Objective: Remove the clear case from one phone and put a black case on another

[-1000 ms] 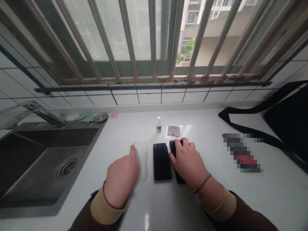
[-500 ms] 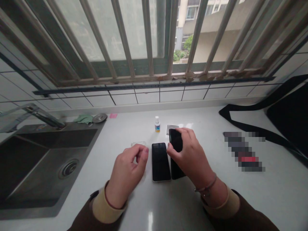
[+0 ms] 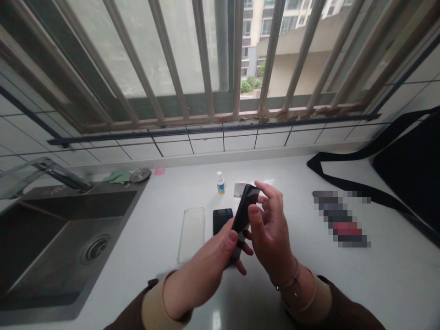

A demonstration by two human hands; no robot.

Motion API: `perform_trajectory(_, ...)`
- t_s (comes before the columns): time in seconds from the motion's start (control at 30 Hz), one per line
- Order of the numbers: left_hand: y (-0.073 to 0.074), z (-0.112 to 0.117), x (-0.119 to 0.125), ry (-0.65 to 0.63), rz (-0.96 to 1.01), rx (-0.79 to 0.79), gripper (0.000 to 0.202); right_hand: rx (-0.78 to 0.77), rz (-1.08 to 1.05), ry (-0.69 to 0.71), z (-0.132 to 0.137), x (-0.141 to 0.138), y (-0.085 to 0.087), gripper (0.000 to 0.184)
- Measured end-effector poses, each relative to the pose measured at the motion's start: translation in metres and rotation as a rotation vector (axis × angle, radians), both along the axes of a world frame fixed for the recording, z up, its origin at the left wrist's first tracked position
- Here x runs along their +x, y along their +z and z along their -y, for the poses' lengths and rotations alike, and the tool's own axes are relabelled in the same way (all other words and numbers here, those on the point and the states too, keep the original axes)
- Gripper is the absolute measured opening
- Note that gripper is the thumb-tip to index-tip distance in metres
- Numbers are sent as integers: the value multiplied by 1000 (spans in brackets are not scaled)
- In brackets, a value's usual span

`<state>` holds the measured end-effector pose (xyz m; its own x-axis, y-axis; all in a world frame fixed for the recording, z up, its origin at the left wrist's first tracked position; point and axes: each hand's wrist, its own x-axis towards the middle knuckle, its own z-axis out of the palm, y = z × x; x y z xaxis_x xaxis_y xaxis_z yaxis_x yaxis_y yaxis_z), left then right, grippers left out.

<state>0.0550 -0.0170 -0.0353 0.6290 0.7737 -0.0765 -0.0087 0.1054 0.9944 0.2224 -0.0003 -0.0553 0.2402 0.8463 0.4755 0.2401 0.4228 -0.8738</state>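
Black smartphone (image 3: pixel 244 211) is tilted in the air between both hands, its far end angled up and its near end dropping into the left hand (image 3: pixel 206 259). That left hand is closed around the lower part of the phone, fingers curled under it and thumb along its side. The right hand (image 3: pixel 271 231) grips the upper part, fingers bent and fingertips against the edge. A thin bracelet (image 3: pixel 288 283) circles the right wrist. Just beneath the held phone, a second black smartphone (image 3: pixel 222 221) lies flat on the white countertop (image 3: pixel 378 284), partly hidden by the hands. To its left lies a clear phone case (image 3: pixel 191 234). Farther away stand a small white-capped bottle (image 3: pixel 220 183) and, just right of it, a flat grey square (image 3: pixel 239 189). A stainless steel sink (image 3: pixel 68 206) is set into the counter at left; a pixel-blurred object (image 3: pixel 340 219) lies at right.
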Motion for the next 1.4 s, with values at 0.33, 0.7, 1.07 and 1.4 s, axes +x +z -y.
perform_trajectory(0.33, 24, -35, -57, -61, -237, 181, 46, 96, 33, 243, -14, 19, -4, 28)
perform_trajectory(0.7, -1, -42, -73, 62, -410, 508, 47, 179, 194, 506, -13, 23, -2, 39)
perform_trajectory(1.07, -10, -44, -74, 59, -417, 560, 56, 146, 62, 607, -10, 17, -5, 37)
perform_trajectory(1.4, -20, -48, -75, 70, -405, 573, 45, 0, -37, 627, -19, 17, -16, 37)
